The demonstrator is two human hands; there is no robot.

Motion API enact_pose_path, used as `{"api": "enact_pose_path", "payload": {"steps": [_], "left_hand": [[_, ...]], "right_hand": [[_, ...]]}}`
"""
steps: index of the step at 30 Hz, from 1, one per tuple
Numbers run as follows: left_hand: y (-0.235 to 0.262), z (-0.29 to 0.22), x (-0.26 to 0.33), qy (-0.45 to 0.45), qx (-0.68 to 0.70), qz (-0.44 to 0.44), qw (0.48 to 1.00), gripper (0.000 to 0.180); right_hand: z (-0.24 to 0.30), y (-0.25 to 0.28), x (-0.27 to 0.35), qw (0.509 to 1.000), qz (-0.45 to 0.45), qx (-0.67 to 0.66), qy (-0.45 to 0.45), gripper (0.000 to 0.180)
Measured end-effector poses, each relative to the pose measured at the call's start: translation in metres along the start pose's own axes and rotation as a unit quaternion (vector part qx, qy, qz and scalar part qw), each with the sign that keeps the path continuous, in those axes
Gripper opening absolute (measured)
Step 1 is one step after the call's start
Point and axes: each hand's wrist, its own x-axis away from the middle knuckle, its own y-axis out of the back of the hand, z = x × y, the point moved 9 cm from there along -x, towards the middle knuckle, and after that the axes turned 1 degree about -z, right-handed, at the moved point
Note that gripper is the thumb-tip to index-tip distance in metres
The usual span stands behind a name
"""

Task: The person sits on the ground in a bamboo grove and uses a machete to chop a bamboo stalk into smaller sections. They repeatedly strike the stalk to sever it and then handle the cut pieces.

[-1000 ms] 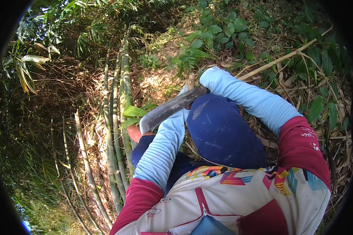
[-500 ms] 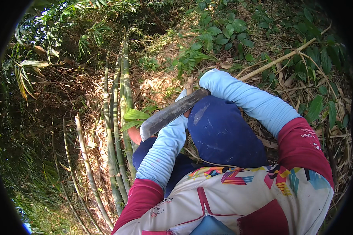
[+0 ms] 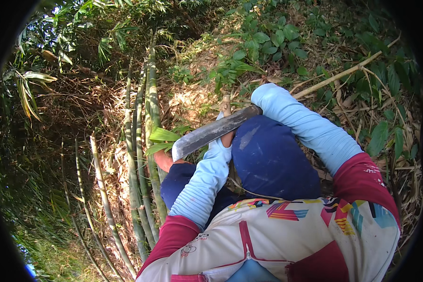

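Observation:
A broad dark-grey machete (image 3: 214,131) lies slanted across my lap, its squared pale tip at the left, low above my left forearm. Its handle end runs under the cuff of my right sleeve (image 3: 291,110), so my right hand is hidden but appears closed round the handle. Partly covered by the blade, my left hand (image 3: 227,139) is beside my raised knee in dark blue trousers (image 3: 272,155). Past the blade's far edge a short tan stick-like piece (image 3: 226,104) sticks up in line with that hand. My left fingers mostly cannot be seen.
Several green bamboo stems (image 3: 150,122) rise close on my left, with cut, thinner stems (image 3: 103,188) farther left. A long dry branch (image 3: 336,77) slants across the ground at the right. Leafy plants (image 3: 268,44) and dry leaf litter (image 3: 188,101) lie ahead.
The machete and both forearms have shifted slightly to the right in the picture, along with the knee. The blade now lies at a slightly flatter slant.

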Motion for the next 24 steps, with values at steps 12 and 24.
{"api": "enact_pose_path", "payload": {"steps": [12, 24], "left_hand": [[0.004, -0.008, 0.040, 0.006, 0.285, -0.063, 0.956, 0.031], [0.011, -0.014, 0.044, 0.067, 0.338, -0.061, 0.937, 0.020]], "right_hand": [[-0.018, -0.028, -0.051, 0.998, 0.051, -0.017, -0.019, 0.040], [0.011, 0.019, 0.032, 0.990, -0.122, -0.051, 0.044, 0.030]]}}
